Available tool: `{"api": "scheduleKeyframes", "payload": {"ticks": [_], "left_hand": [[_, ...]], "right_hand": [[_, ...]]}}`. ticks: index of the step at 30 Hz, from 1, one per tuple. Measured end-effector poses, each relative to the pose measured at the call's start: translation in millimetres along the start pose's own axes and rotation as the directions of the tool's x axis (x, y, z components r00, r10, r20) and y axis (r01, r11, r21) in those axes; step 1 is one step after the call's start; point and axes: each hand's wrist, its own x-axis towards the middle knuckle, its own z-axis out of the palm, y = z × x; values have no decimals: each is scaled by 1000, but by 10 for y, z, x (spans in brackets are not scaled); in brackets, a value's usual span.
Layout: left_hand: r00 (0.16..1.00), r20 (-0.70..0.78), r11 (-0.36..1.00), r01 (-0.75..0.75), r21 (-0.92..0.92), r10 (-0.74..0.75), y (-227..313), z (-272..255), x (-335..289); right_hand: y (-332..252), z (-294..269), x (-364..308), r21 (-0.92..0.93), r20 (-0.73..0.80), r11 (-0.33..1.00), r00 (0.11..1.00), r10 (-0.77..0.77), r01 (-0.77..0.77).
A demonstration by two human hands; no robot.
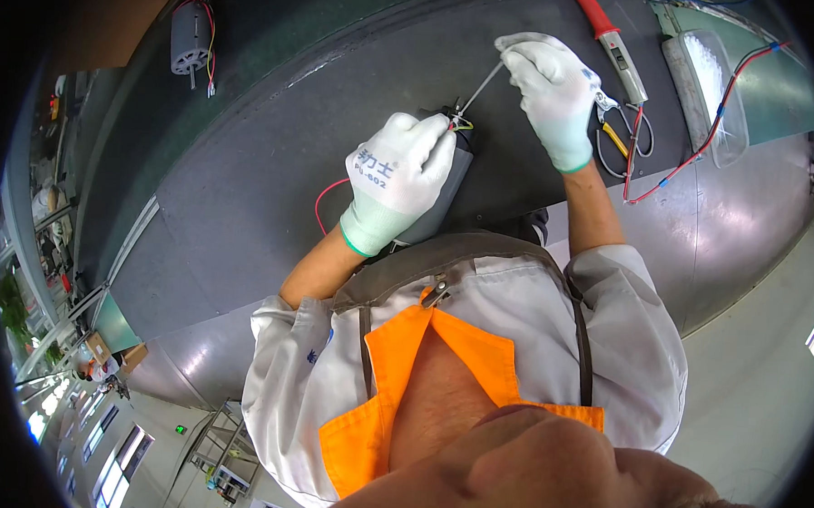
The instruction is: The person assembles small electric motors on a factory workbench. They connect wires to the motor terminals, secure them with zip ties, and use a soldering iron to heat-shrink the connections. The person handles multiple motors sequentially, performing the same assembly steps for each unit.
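My left hand (400, 167), in a white glove with a green cuff, lies over a dark cylindrical motor (454, 185) on the work mat. Its fingers are closed at the motor's far end, pinching the thin wires (464, 126) there; the fingertips partly hide them. My right hand (552, 88), gloved alike, is raised to the right with fingers pinched together. Between its fingers is the free end of a thin pale cable tie (483, 87), stretched straight down to the wires. A red wire (321, 200) loops out left of my left wrist.
Another motor (191, 43) with wires lies at the far left. To my right are yellow-handled cutters (615, 140), a red-and-grey handheld tool (616, 50) with a red cord, and a clear tray (738, 123) of white strips. The metal table edge (690, 221) curves close to my body.
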Motion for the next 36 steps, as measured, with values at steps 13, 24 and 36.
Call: {"api": "scheduleKeyframes", "payload": {"ticks": [13,24,36], "left_hand": [[864,391,889,-414,197,316,-221,-188,248],[853,371,832,-479,279,366,-93,-170,214],[781,329,848,-484,-217,531,-233,164,857]], "right_hand": [[-537,-91,-213,501,518,503,710,478,-704],[-380,-25,143,455,358,680,817,451,-575],[230,-603,-693,-954,-24,271,931,364,-130]]}}
